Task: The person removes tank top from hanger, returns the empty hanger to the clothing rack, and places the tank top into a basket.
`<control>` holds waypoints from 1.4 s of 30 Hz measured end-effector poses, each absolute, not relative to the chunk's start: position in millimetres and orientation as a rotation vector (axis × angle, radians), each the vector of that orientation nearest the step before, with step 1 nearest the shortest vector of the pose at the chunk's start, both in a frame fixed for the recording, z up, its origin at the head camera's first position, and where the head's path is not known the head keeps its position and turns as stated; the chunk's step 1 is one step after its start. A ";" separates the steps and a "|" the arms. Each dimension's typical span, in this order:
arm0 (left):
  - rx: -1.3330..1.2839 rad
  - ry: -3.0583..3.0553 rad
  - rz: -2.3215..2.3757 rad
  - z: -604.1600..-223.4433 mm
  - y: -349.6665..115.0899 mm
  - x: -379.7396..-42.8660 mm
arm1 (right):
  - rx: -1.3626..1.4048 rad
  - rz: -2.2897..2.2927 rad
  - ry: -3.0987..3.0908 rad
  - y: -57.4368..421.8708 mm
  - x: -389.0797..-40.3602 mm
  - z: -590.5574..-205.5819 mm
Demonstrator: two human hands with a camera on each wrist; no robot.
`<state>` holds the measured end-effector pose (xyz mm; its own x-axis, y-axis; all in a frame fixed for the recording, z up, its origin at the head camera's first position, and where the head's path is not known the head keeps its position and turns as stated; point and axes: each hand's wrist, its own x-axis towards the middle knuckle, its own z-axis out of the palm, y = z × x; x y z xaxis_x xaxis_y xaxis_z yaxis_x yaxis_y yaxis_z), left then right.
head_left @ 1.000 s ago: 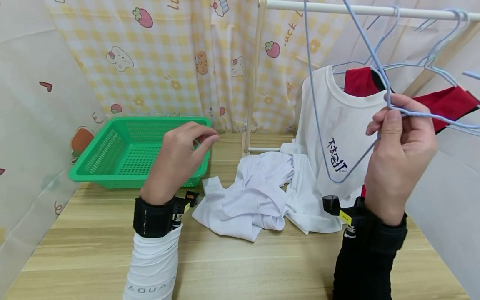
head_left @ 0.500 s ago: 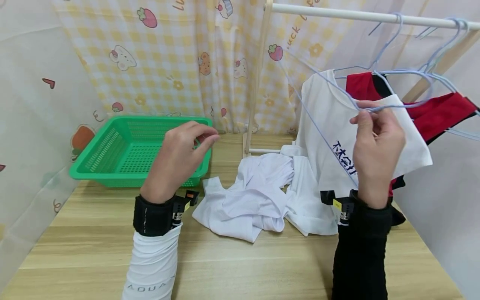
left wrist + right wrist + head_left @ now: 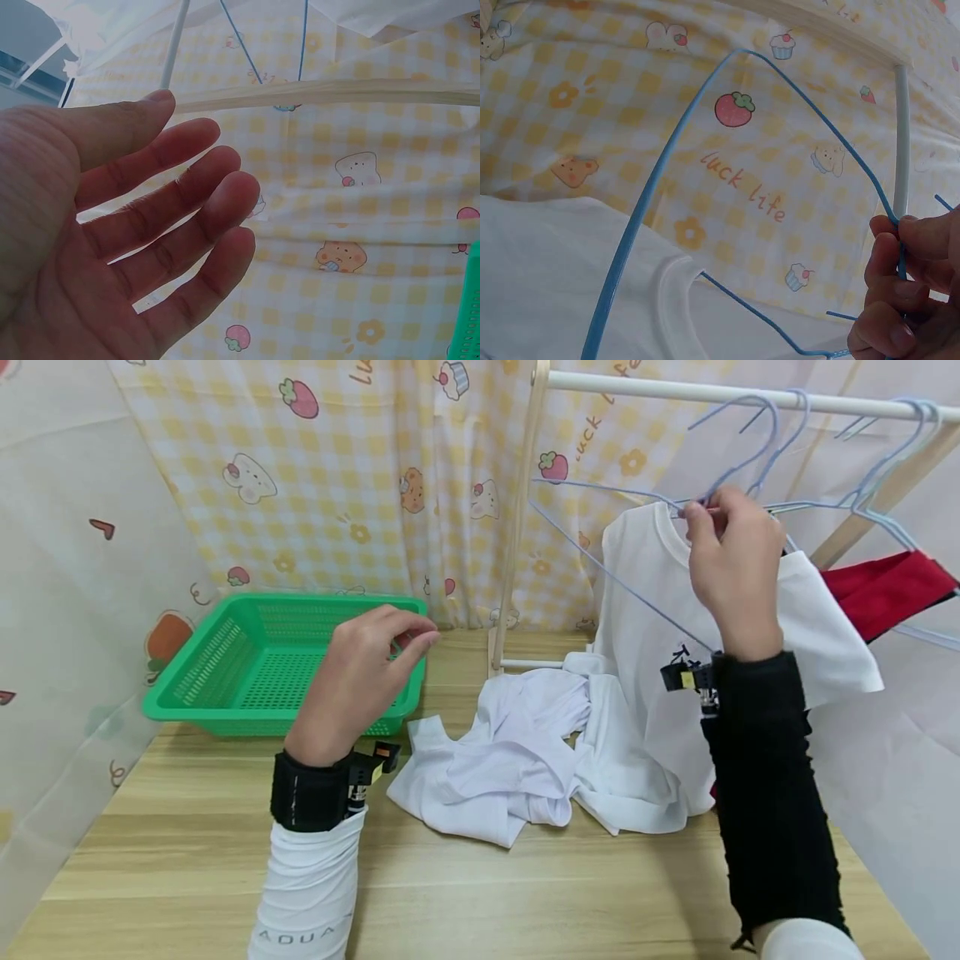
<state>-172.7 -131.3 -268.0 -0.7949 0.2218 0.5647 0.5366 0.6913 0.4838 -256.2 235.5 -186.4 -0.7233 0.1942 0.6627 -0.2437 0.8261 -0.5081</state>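
My right hand [image 3: 735, 578] pinches a light-blue wire clothes hanger [image 3: 637, 593] near its neck, with the fingers curled round the wire in the right wrist view. The hanger's hook overlaps the white rod [image 3: 637, 387] in the head view; whether it touches is unclear. Its wire frame points left and carries no garment. Just behind, a white T-shirt [image 3: 667, 710] with dark lettering hangs from another hanger, partly covered by my right hand and arm. My left hand [image 3: 356, 681] is held before the green basket [image 3: 285, 717], loosely curled and holding nothing; the left wrist view shows its fingers [image 3: 202, 214] apart.
A heap of white clothing [image 3: 510, 760] lies on the wooden table [image 3: 525, 902] below the rack. A red garment [image 3: 877, 593] hangs farther right. The rack's wooden post [image 3: 517, 518] stands left of the T-shirt, before a patterned curtain [image 3: 330, 502].
My right hand has carried the hanger left and then up towards the rod, and turned it so the hook now shows at the rod. The left hand has stayed put.
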 end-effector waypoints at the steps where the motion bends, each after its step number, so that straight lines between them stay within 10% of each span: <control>1: -0.585 -2.436 -0.905 -267.9 -130.9 -173.1 | 0.035 0.748 -2.281 235.9 -259.2 -181.2; 17: -0.582 -2.466 -0.906 -270.8 -128.8 -177.8 | 0.181 0.546 -2.561 195.3 -300.9 -117.2; 42: -0.579 -2.471 -0.925 -271.0 -129.4 -178.4 | 0.272 0.594 -2.824 190.1 -288.1 -131.6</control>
